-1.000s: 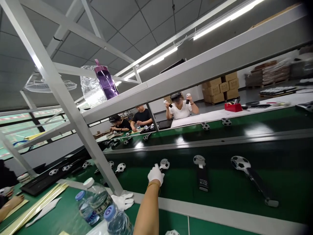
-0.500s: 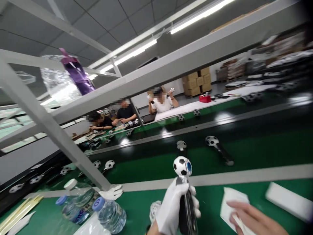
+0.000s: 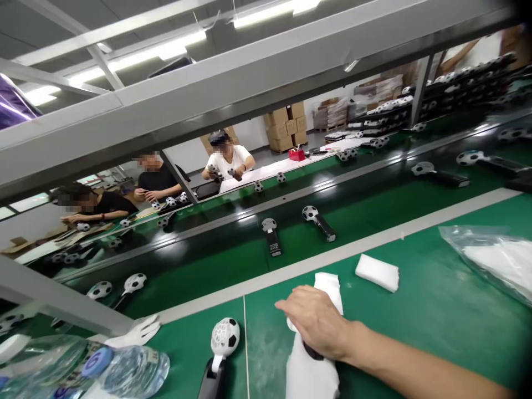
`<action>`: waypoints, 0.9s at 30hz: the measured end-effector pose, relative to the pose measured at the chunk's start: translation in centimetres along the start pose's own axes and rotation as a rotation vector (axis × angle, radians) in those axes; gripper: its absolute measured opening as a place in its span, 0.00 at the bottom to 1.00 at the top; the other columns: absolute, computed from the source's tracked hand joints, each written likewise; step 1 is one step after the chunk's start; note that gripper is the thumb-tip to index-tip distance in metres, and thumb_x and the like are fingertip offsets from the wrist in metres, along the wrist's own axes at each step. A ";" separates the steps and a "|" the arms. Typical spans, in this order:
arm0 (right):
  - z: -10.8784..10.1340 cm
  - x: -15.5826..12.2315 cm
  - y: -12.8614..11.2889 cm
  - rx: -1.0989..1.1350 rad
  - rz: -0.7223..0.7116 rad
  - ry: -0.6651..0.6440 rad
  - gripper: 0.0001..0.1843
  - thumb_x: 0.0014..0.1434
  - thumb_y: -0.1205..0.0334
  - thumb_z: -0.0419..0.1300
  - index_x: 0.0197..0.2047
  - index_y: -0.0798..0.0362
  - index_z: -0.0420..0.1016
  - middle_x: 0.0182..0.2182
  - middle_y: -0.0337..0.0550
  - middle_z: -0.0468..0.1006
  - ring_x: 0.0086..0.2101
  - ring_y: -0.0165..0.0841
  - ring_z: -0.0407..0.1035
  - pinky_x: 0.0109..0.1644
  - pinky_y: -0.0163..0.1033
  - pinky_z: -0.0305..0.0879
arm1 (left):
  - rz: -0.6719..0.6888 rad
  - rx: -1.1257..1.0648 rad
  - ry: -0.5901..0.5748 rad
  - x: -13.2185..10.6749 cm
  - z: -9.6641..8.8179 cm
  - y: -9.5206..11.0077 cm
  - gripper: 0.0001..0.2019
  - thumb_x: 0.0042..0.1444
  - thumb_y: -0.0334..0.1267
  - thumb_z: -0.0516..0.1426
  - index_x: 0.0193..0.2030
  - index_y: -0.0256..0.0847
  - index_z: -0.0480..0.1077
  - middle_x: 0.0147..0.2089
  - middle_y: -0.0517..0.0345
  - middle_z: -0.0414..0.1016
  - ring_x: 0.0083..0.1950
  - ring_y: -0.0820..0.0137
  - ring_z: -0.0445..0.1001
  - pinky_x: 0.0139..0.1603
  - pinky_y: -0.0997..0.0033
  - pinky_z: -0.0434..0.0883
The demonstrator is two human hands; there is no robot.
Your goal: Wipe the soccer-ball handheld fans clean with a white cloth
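Note:
My left hand (image 3: pixel 311 374), in a white glove, is closed round the black handle of a handheld fan (image 3: pixel 312 351); most of the fan is hidden. Over its upper end lies my bare right hand (image 3: pixel 318 321), fingers curled down and a bit of white showing beneath them. What those fingers grip is hidden. Just behind the right hand is a folded white cloth (image 3: pixel 329 287). To the left, another handheld fan (image 3: pixel 225 337) with a football-patterned head and black handle rests on the green table.
A white foam-like block (image 3: pixel 377 272) and a clear bag (image 3: pixel 499 257) lie to the right. Water bottles (image 3: pixel 133 368) and a white glove (image 3: pixel 137 332) are at left. Several fans lie on the green belt (image 3: pixel 228 266) beyond. A grey beam (image 3: pixel 249 83) crosses above; co-workers sit opposite.
The view has swung right. My right hand has moved from the white cloth on the table to the fan in my left hand, and now covers its head.

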State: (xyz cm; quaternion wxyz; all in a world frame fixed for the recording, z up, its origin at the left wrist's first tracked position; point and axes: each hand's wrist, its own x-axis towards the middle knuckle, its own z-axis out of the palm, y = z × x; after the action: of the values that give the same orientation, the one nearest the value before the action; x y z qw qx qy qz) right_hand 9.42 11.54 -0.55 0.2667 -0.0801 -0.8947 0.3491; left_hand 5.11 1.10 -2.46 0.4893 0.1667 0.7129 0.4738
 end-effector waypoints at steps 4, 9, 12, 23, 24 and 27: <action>-1.5 1.8 1.5 0.476 0.436 -0.196 0.15 0.57 0.61 0.52 0.43 0.54 0.76 0.36 0.50 0.79 0.40 0.43 0.71 0.45 0.47 0.63 | -0.046 0.165 0.130 0.0 1.3 0.1 0.07 0.44 0.28 0.56 0.27 0.42 0.60 0.21 0.65 0.61 0.16 0.76 0.60 0.17 0.74 0.62; -2.7 2.1 2.7 1.031 0.532 -0.337 0.14 0.55 0.58 0.56 0.38 0.58 0.75 0.28 0.47 0.80 0.32 0.40 0.74 0.37 0.44 0.69 | -0.055 0.038 -0.102 -1.1 1.0 1.2 0.10 0.40 0.30 0.56 0.31 0.40 0.59 0.19 0.66 0.63 0.14 0.75 0.62 0.16 0.76 0.59; -1.8 1.5 2.0 1.441 0.539 -0.029 0.15 0.54 0.57 0.60 0.41 0.59 0.74 0.28 0.48 0.80 0.34 0.40 0.74 0.43 0.47 0.68 | 0.005 -0.398 -0.390 -1.7 -0.8 1.0 0.20 0.37 0.43 0.63 0.36 0.35 0.64 0.26 0.57 0.71 0.15 0.75 0.65 0.17 0.77 0.57; -0.7 0.5 -1.8 0.323 0.085 0.184 0.17 0.63 0.62 0.48 0.52 0.49 0.71 0.40 0.44 0.79 0.43 0.41 0.68 0.51 0.50 0.59 | 0.046 -0.339 -0.063 4.3 4.6 3.1 0.23 0.52 0.59 0.49 0.41 0.44 0.71 0.28 0.51 0.71 0.31 0.61 0.71 0.28 0.61 0.70; -0.8 0.9 -1.3 0.427 0.181 0.156 0.16 0.62 0.62 0.50 0.50 0.50 0.73 0.38 0.44 0.79 0.42 0.40 0.69 0.50 0.49 0.61 | 0.064 -0.302 -0.058 4.7 5.0 3.6 0.23 0.52 0.59 0.49 0.42 0.44 0.70 0.29 0.51 0.71 0.31 0.60 0.71 0.27 0.60 0.70; -0.9 2.3 0.4 0.946 0.564 0.100 0.11 0.58 0.62 0.56 0.41 0.55 0.76 0.33 0.47 0.80 0.36 0.39 0.73 0.40 0.43 0.67 | 0.087 -0.257 -0.080 5.3 3.8 4.9 0.20 0.50 0.56 0.54 0.44 0.47 0.69 0.31 0.52 0.72 0.31 0.59 0.72 0.24 0.61 0.70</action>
State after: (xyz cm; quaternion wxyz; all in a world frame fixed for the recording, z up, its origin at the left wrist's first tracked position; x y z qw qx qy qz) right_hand 7.96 13.15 0.70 0.2119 -0.2043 -0.5705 0.7668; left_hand 4.74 9.19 -1.46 0.5138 0.1522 0.6182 0.5750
